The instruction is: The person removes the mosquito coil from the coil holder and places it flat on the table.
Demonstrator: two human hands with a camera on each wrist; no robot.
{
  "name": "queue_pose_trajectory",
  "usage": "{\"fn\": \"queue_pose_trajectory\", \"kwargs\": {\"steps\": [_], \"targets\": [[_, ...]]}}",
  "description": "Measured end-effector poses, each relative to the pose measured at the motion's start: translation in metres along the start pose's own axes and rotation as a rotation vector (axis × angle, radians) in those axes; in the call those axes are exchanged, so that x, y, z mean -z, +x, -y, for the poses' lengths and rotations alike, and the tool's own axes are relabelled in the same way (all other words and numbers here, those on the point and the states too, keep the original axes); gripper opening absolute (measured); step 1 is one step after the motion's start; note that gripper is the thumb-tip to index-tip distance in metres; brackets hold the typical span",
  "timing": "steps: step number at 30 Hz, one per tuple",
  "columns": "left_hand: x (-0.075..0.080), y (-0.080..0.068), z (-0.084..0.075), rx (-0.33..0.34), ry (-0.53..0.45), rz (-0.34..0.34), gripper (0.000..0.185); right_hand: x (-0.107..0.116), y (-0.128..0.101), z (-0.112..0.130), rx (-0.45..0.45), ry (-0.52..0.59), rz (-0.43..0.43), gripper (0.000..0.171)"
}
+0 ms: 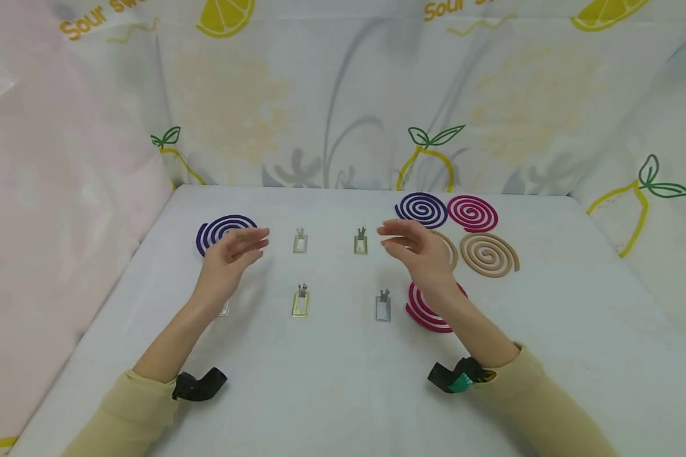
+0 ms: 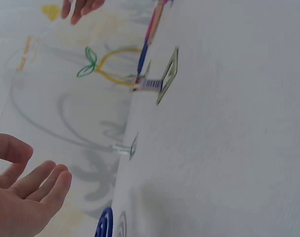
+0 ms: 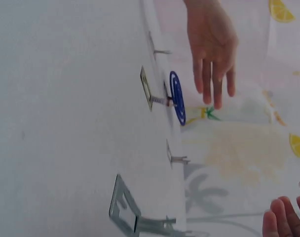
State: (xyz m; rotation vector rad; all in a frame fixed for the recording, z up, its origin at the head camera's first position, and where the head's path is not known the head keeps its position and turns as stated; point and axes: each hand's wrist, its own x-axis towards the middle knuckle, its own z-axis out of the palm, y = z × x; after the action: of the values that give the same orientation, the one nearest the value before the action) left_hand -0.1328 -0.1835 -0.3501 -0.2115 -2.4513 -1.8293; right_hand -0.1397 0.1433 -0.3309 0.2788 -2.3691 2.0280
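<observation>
My left hand (image 1: 228, 257) hovers over the left of the white table with relaxed fingers and nothing in them. Behind it lies a dark blue mosquito coil (image 1: 228, 219), partly covered by the hand. Under the left wrist the edge of a small metal coil stand (image 1: 225, 310) shows. My right hand (image 1: 425, 251), also holding nothing, hangs in the air at right with fingers bent loosely. It hides part of a tan coil (image 1: 451, 251), and its forearm crosses a pink coil (image 1: 425, 317). Small metal stands (image 1: 300, 304) with raised prongs lie between the hands.
Toward the back right are another blue coil (image 1: 422, 211), a pink coil (image 1: 473, 213) and a tan coil (image 1: 490, 255). Other stands include a grey one (image 1: 383, 309) and a gold-edged one (image 1: 361, 244). A lemon-print curtain (image 1: 343, 95) rises behind the table.
</observation>
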Motion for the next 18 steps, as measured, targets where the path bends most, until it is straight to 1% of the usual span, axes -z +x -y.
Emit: {"fn": "queue_pose_trajectory", "kwargs": {"steps": [3, 6, 8, 10, 14, 18], "targets": [[0.018, 0.005, 0.007, 0.019, -0.034, -0.033, 0.034, -0.019, 0.004, 0.003, -0.002, 0.04, 0.026, 0.033], [0.037, 0.01, 0.016, 0.033, -0.109, -0.061, 0.032, -0.038, 0.009, 0.006, -0.009, 0.073, 0.053, 0.032], [0.05, 0.012, 0.021, 0.043, -0.151, -0.087, 0.03, -0.05, 0.015, 0.008, -0.011, 0.094, 0.067, 0.033], [0.061, 0.014, 0.026, 0.053, -0.165, -0.127, 0.029, -0.063, 0.02, 0.01, -0.022, 0.108, 0.078, 0.035], [0.078, 0.016, 0.035, 0.092, -0.145, -0.222, 0.028, -0.087, 0.032, 0.015, -0.062, 0.15, 0.084, 0.039], [0.087, 0.018, 0.041, 0.147, -0.091, -0.296, 0.033, -0.11, 0.042, 0.018, -0.119, 0.189, 0.078, 0.042]]}}
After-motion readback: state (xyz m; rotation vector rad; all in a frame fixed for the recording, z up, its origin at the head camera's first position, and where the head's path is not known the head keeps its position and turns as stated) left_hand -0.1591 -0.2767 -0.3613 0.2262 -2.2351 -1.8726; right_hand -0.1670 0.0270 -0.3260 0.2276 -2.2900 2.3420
